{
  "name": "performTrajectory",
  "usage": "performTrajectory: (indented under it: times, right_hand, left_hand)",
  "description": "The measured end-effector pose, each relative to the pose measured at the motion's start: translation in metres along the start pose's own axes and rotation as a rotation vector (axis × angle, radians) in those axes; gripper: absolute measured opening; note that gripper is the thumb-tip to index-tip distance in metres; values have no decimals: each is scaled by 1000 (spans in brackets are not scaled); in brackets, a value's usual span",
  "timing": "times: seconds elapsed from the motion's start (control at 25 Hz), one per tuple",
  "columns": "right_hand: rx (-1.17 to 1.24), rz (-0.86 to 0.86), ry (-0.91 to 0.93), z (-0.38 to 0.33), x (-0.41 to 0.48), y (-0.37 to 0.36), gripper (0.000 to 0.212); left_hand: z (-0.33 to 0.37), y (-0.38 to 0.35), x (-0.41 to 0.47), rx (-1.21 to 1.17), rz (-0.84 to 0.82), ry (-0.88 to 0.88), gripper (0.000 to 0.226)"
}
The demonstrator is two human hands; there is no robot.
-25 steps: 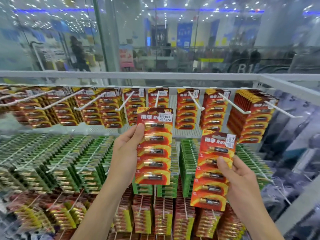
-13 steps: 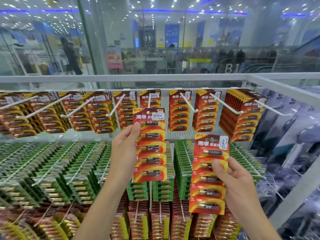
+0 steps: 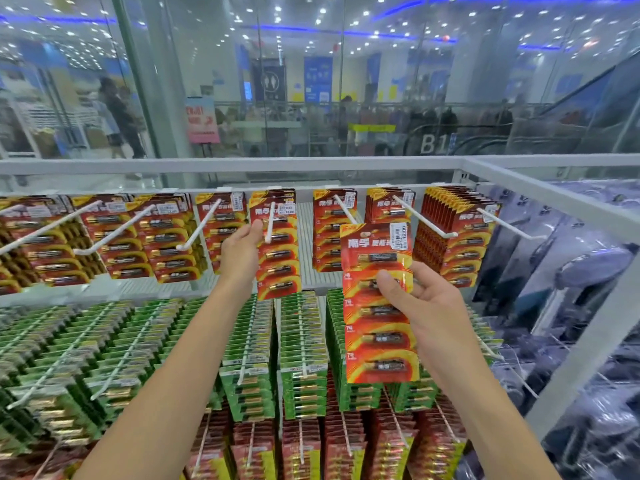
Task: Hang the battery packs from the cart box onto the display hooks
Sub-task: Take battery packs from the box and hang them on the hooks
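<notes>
My left hand [image 3: 240,249] grips the left edge of a red battery pack [image 3: 278,258] raised to the top row. A white display hook [image 3: 269,221] crosses the pack's upper part, so the pack looks threaded onto it. My right hand [image 3: 426,306] pinches a second red battery pack [image 3: 379,327] by its middle, thumb on the front. This pack hangs upright in front of the green rows, below and right of the first. The cart box is out of view.
The top row holds more red packs on white hooks [image 3: 422,216]. Green packs [image 3: 301,341] fill the middle rows, and red and yellow packs [image 3: 301,448] the bottom. A white metal frame [image 3: 554,199] borders the rack on the right. Glass wall behind.
My left hand has lifted its pack up and away onto the top-row hook. My right hand has raised its pack a little toward the top row.
</notes>
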State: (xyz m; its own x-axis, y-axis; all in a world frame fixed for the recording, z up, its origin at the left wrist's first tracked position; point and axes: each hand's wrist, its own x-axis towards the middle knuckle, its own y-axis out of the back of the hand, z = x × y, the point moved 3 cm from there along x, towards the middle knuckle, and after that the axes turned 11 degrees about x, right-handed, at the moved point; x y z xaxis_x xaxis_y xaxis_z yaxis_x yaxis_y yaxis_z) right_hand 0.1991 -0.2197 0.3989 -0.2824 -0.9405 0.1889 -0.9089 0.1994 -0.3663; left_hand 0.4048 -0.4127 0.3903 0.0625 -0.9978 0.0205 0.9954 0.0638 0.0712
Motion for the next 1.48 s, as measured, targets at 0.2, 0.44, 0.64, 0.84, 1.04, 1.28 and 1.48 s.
performTrajectory:
  times: [0.2,0.44,0.64,0.84,1.04,1.28,1.48]
  right_hand:
    - [-27,-37,-15,0,3,-1,46]
    - [-19,-16,-59,5,16,-4,38]
    - [-82,40,-100,19,61,-19,28]
    - [-275,122,-49,38,127,-26,22]
    - [-290,168,-30,52,161,-24,32]
    - [-318,208,-33,75,170,-5,46]
    - [-377,234,-1,80,123,26,49]
  left_hand:
    - [0,-7,14,-34,17,-13,30]
    - [-2,-9,24,-37,18,2,31]
    - [-8,-3,29,-44,94,-29,21]
    - [-11,0,30,87,180,-145,19]
    - [-10,0,26,290,276,-251,21]
    - [-24,8,23,327,281,-237,20]
    - [-49,13,-21,235,209,-207,31]
